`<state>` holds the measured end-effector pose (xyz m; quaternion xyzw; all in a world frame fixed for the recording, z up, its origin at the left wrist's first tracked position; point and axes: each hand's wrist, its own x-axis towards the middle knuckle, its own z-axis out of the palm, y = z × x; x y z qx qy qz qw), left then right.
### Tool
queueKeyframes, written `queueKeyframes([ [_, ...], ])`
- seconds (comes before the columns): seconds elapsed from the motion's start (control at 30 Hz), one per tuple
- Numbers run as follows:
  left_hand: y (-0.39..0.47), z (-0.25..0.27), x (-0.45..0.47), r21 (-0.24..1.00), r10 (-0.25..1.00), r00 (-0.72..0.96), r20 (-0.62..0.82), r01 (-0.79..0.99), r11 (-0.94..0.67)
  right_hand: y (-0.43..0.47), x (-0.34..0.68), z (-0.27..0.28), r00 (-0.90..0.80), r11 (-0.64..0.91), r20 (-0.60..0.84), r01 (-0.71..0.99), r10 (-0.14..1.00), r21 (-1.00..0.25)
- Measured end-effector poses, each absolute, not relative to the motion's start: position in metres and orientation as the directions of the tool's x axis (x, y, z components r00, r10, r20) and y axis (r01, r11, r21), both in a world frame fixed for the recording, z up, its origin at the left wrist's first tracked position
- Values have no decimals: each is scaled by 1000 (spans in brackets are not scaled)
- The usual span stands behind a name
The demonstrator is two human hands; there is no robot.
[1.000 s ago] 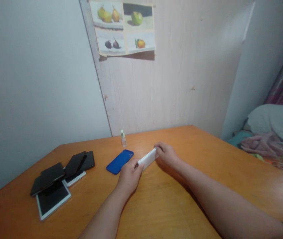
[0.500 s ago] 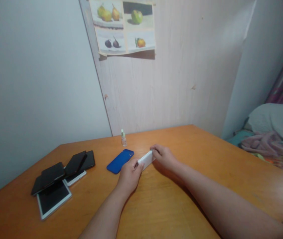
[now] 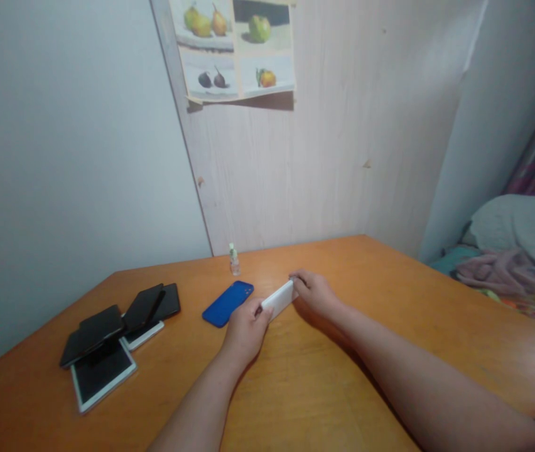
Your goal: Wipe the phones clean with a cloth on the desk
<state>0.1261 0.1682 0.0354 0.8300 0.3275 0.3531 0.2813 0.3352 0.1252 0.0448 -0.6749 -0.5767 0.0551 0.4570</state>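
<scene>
A thin white phone [image 3: 278,300] is held on edge above the table, slanting up toward the right. My left hand [image 3: 248,326] is closed round its near left end, thumb along the side. At the far right end my right hand [image 3: 312,290] pinches the phone's corner; its fingertips are partly hidden. Just left of the phone, a blue phone case [image 3: 228,304] with camera cutouts lies flat, close behind my left hand.
A small clear bottle [image 3: 234,262] stands near the table's back edge. On the left, several black devices [image 3: 100,329] overlap a white-framed tablet [image 3: 105,376]. The wooden table [image 3: 324,402] meets a wall with a fruit poster [image 3: 237,53]. Bedding [image 3: 517,251] lies at right.
My right hand has shifted slightly right along the white phone, and more of the phone shows between my hands. My left hand keeps its grip; the view has shifted slightly.
</scene>
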Motion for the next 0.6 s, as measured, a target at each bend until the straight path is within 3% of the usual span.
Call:
queueKeyframes([
  [0.13,168,37,126,697,738,539,407,338,-632,126,340,44,392,32,456,729,799,-684],
  [0.47,169,35,126,714,720,545,429,284,-640,108,280,45,-6,351,521,746,853,-566],
  [0.6,169,35,126,722,711,550,439,255,-643,105,279,50,-70,386,518,753,853,-533],
])
